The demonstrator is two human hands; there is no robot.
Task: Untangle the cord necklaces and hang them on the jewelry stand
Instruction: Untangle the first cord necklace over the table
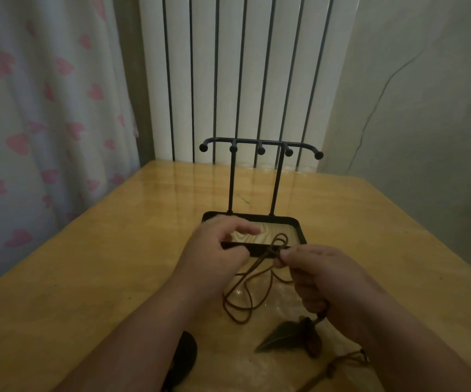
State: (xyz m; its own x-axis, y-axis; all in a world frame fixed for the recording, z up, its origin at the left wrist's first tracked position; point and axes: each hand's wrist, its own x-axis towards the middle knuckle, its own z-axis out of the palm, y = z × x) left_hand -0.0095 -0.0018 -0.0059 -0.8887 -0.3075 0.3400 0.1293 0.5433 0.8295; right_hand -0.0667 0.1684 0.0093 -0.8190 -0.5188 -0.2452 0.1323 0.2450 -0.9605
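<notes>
R hand [322, 278] pinches the brown cord [275, 248] at its snarl, prob. to steady the knot, leaf pendant [282, 338] dangling below the fist. L hand [214, 250] curls beside it, grip unclear. Thin cord loops lie on the table [87, 278] just before the stand [232, 179], hooks bare.

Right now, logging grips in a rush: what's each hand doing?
Left hand: curled beside the brown cord; hold cannot be told.
Right hand: pinches the brown cord.
</notes>
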